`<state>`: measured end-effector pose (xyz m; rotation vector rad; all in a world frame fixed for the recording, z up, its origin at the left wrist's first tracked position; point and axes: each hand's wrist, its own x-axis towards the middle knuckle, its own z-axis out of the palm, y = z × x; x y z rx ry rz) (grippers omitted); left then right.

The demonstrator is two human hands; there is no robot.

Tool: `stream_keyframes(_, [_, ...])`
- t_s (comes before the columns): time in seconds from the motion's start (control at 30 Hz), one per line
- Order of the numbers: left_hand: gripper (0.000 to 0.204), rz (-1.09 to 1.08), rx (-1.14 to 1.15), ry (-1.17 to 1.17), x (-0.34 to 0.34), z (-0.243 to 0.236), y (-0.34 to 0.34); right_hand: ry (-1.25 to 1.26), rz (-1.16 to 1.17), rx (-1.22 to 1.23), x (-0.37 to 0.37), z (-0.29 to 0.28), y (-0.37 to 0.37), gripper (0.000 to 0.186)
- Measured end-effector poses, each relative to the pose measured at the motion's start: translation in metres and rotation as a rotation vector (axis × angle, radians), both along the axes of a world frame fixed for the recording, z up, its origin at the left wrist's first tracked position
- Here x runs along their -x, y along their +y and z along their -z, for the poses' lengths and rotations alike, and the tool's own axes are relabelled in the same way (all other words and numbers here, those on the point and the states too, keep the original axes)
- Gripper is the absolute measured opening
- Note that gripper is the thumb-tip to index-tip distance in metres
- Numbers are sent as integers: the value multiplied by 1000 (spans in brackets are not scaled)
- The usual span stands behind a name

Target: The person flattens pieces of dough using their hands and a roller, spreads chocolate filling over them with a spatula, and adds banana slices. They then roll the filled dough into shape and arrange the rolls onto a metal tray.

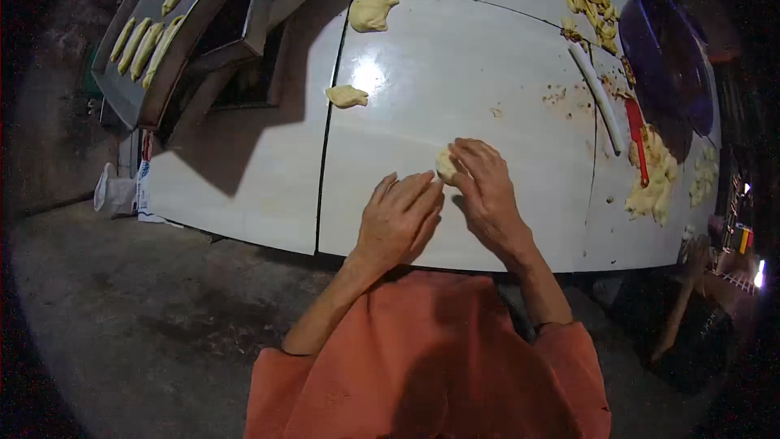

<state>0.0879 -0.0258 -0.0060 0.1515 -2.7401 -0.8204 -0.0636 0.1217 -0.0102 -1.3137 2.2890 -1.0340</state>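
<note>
In the head view, my right hand [491, 195] has its fingers curled over a small pale dough piece [445, 165] on the white tabletop [260, 211]. My left hand [394, 219] is just left of it, fingers slightly bent and spread, with nothing visible in them. A larger dough lump [372, 10] and a smaller, elongated one [345, 97] lie farther up the table, near a dark seam.
At upper left, a metal tray [166, 28] holds several dough strips, beside dark metal pans [231, 53]. At right are a white rod [595, 93], a red-handled tool [637, 138], a purple basin [666, 49] and dough scraps [654, 195]. A white bag [114, 191] is at left.
</note>
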Motion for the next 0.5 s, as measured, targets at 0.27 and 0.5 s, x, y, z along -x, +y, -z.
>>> stream_keyframes(0.27, [78,-22,143,-238,7,34,35,340,-272,-210,8,31,4,90])
stream_keyframes(0.5, [68,4,141,-313,-1,21,28,407,-247,-308,17,25,15,85])
